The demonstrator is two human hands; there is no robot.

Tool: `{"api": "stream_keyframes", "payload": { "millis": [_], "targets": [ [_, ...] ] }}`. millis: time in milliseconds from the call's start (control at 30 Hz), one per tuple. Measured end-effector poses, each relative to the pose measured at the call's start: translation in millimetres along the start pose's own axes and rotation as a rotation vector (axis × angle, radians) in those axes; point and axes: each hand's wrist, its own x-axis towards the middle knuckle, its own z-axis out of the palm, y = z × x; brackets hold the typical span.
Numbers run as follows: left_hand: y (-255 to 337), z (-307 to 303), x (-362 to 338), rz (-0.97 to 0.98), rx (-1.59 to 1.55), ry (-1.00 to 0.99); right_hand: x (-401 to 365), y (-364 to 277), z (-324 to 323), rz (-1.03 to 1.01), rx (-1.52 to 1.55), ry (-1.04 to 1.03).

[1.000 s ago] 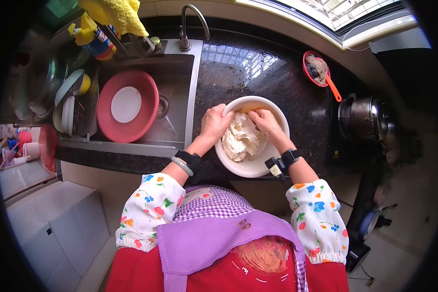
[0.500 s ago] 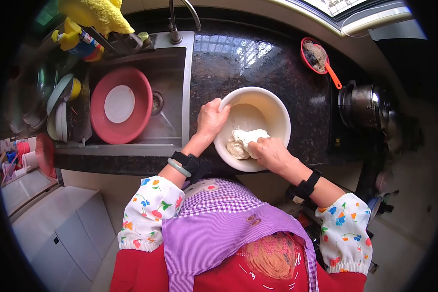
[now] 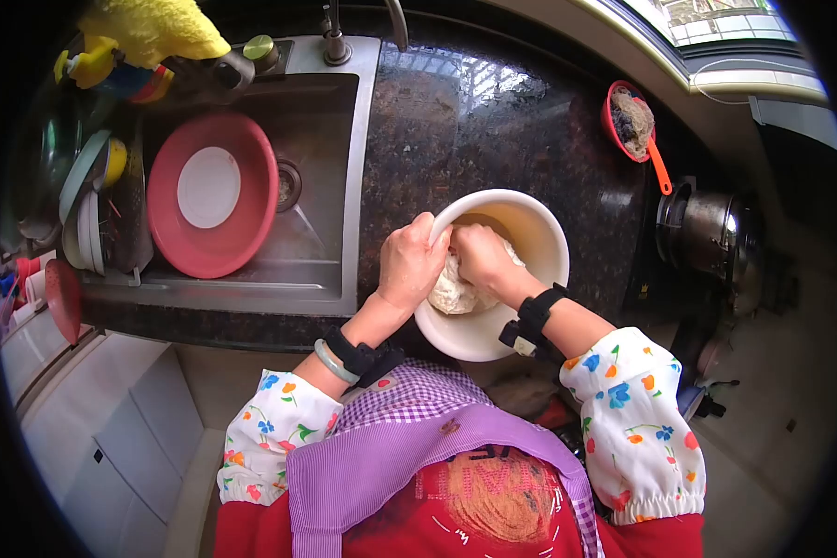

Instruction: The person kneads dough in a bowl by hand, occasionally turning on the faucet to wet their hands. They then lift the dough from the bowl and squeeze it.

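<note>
White dough [image 3: 454, 292] lies in the bowl [image 3: 543, 240], whose left rim the left hand [image 3: 409, 263] grips; the right hand [image 3: 486, 259], curled closed, touches it; a pink basin [image 3: 257, 191] sits left of the bowl

Wears a purple apron [image 3: 381, 465], finely striped on the upper part and checked with white farther out, with a brown button [image 3: 449, 427]. Shows a red top [image 3: 248, 530] on both sides of the apron, printed within its curve with a round tan design [image 3: 507, 507], pinkish lettering and white strokes. Has a floral white left sleeve cover [image 3: 277, 437] and matching right sleeve cover [image 3: 634, 428] flanking the apron, in blue, orange, red and green. Carries a black left wrist strap [image 3: 353, 352] beside a pale bangle [image 3: 333, 363], and a black right wrist strap [image 3: 534, 321] bearing a small box [image 3: 519, 343] with a pale face, both beyond the apron.
</note>
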Motion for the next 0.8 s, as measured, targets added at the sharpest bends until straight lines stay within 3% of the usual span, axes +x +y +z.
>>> {"api": "stream_keyframes", "payload": {
  "millis": [167,267,300,367,500,567,733,800],
  "targets": [
    [-3.5,-0.9,3.0,0.022,0.032,0.007,-1.2,-2.0,-1.4,0.015,-0.089,0.073],
    [-9.0,-0.3,4.3,0.013,0.106,-0.003,-18.9,-6.4,-24.4,-0.014,0.038,-0.289],
    [-9.9,0.9,5.1,0.017,0.104,-0.001,-33.1,-9.7,-39.7,-0.013,0.034,-0.285],
    [-12.9,2.8,8.5,0.013,0.106,-0.015,-60.4,-14.5,-69.9,0.000,0.535,-0.270],
    [-7.9,0.2,11.3,-0.007,0.114,-0.062,-26.6,36.2,-37.6,0.034,0.085,0.213],
    [0.3,-4.1,10.8,-0.058,0.094,-0.093,-4.7,16.1,-28.2,0.130,0.331,0.070],
    [-3.7,-2.4,15.5,-0.024,0.171,-0.046,-5.4,-13.4,-3.4,0.101,0.211,0.140],
    [0.3,-4.9,16.2,-0.037,0.155,-0.080,-32.5,-22.9,-27.5,-0.081,0.145,-0.037]
  ]
}}
